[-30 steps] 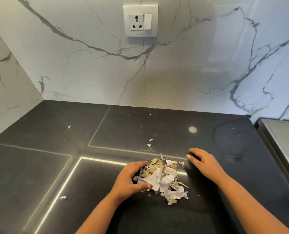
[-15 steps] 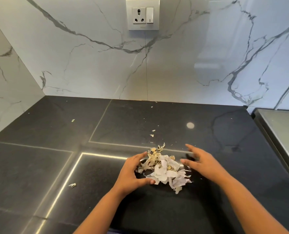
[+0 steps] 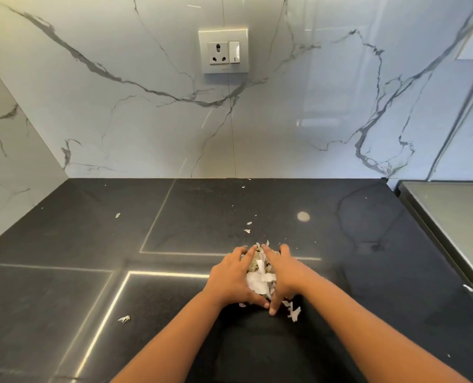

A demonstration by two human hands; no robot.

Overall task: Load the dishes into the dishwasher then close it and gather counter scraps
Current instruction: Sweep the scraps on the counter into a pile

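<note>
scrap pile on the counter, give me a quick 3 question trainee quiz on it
1. True or false: both hands cup the scrap pile.
2. Which lies alone near the counter's front left? A) a spoon B) a stray scrap C) a cup
3. What is mounted on the marble wall above the pile?

Key: 1 true: left hand and right hand close around it. 2 B. 3 a socket with switch.

Home kitchen corner.
A dark stone counter meets a white marble-veined backsplash on two sides; a socket with a switch sits in the wall, and food scraps lie on the counter.
</note>
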